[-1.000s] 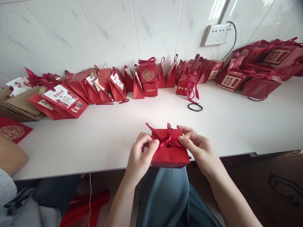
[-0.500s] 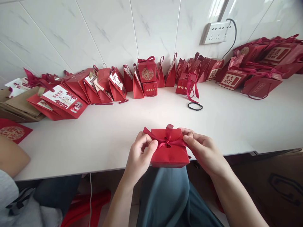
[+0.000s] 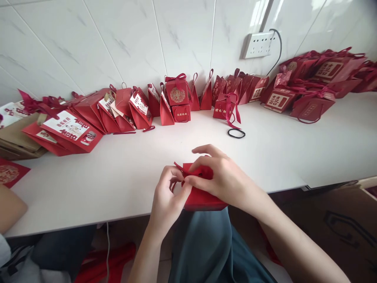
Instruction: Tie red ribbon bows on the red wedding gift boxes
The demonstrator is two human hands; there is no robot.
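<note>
At the table's front edge sits a red gift box, with a dark red ribbon across its top. My left hand pinches the ribbon at the box's left side. Reaching over the box, my right hand has its thumb and index finger closed on the ribbon close to my left fingertips; its other fingers stretch out above the lid. The right hand covers most of the lid and the bow.
Red gift boxes line the wall, with more piled at the right. A black elastic band lies on the white table. At the left edge shows another person's arm. A power strip hangs on the wall.
My right hand has left the ribbon's right end and moved left across the box to its left side. My left hand keeps its pinch. The view has shifted slightly.
</note>
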